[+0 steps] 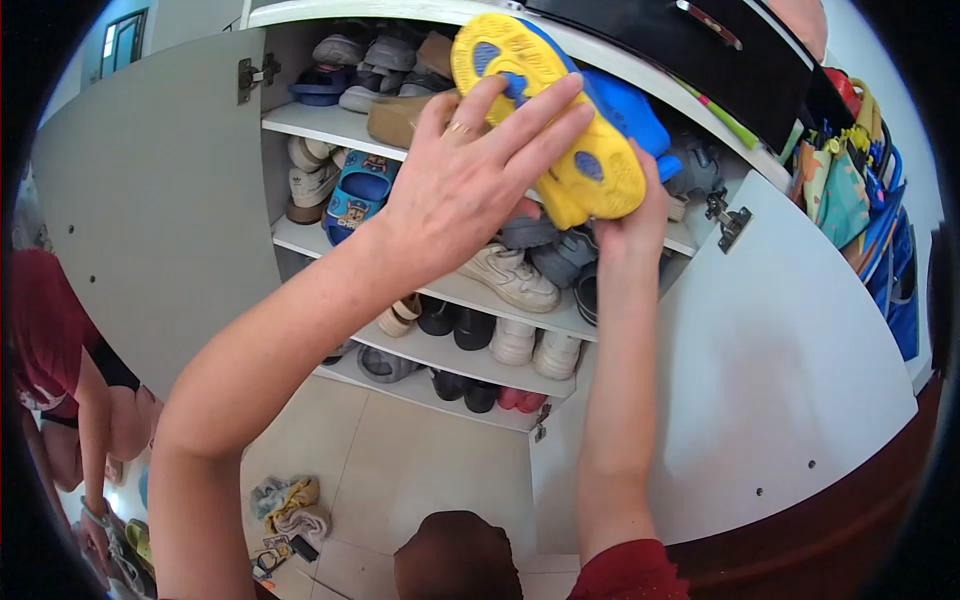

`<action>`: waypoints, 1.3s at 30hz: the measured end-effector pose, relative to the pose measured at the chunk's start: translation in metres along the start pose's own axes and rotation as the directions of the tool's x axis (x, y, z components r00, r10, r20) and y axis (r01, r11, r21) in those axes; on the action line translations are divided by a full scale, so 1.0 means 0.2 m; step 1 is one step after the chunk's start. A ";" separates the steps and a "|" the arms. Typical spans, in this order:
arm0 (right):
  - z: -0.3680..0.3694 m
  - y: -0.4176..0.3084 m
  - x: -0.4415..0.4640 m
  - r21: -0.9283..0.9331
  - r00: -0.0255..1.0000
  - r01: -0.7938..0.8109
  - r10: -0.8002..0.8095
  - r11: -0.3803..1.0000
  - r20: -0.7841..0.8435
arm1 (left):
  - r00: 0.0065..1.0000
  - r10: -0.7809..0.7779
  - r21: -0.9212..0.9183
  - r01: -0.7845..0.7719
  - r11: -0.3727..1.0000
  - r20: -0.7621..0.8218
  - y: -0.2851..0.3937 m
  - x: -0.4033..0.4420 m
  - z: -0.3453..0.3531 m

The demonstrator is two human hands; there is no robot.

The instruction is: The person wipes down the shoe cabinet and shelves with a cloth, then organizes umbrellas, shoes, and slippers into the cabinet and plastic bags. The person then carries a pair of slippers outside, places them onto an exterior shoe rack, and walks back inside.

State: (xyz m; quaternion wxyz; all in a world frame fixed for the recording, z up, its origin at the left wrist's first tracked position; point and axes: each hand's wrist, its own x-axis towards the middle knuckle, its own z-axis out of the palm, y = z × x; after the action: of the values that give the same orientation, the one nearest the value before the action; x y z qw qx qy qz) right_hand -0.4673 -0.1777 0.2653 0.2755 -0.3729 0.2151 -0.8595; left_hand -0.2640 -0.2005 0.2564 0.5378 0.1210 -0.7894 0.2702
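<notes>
A shoe with a yellow sole (610,175) is held up before the top shelf, its underside facing me. My left hand (470,165) lies over the sole with its fingers closed against it. My right hand (635,205) grips the lower right end from the side. Behind it a blue shoe (625,110) shows at the top shelf; whether a hand touches it is hidden. Just left of my left hand, a blue patterned clog (362,195) leans on the second shelf. White sneakers (512,275) sit below my hands.
Two open doors (150,200) (750,380) flank the shoe cabinet. More shoes fill its lower shelves. Cloths (290,505) and small items lie on the floor. Another person (60,340) bends at the left edge. Bags (860,190) hang at the right.
</notes>
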 end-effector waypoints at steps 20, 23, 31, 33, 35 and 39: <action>0.01 -0.15 -0.02 -0.593 0.485 0.756 -0.373 -0.277 0.791 | 0.957 0.146 0.197 -0.097 0.976 -0.251 -0.03 0.14 0.40; -0.03 -0.10 0.11 -0.619 0.462 0.722 -0.451 -0.309 0.764 | 0.959 0.172 0.207 -0.125 0.970 -0.227 -0.06 0.19 0.44; -0.02 -0.16 0.03 -0.602 0.492 0.718 -0.356 -0.350 0.794 | 0.950 0.142 0.192 -0.089 0.977 -0.278 -0.21 0.11 0.26; -0.01 -0.16 0.03 -0.605 0.512 0.679 -0.322 -0.416 0.797 | 0.941 0.182 0.157 -0.142 0.977 -0.285 -0.27 0.11 0.33; -0.01 -0.15 0.07 -0.603 0.517 0.676 -0.311 -0.423 0.797 | 0.931 0.162 0.096 -0.138 0.986 -0.327 -0.27 0.11 0.39; -0.02 -0.16 0.20 -0.635 0.576 0.742 -0.283 -0.214 0.767 | 0.942 0.081 0.079 -0.058 0.995 -0.326 -0.24 0.13 0.42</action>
State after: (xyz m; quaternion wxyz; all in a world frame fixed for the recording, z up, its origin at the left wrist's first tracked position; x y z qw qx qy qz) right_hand -0.5034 -0.1778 0.3027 -0.4057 -0.6469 0.4830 -0.4286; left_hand -0.3180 -0.2848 0.2719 0.6474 0.0645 -0.6829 0.3323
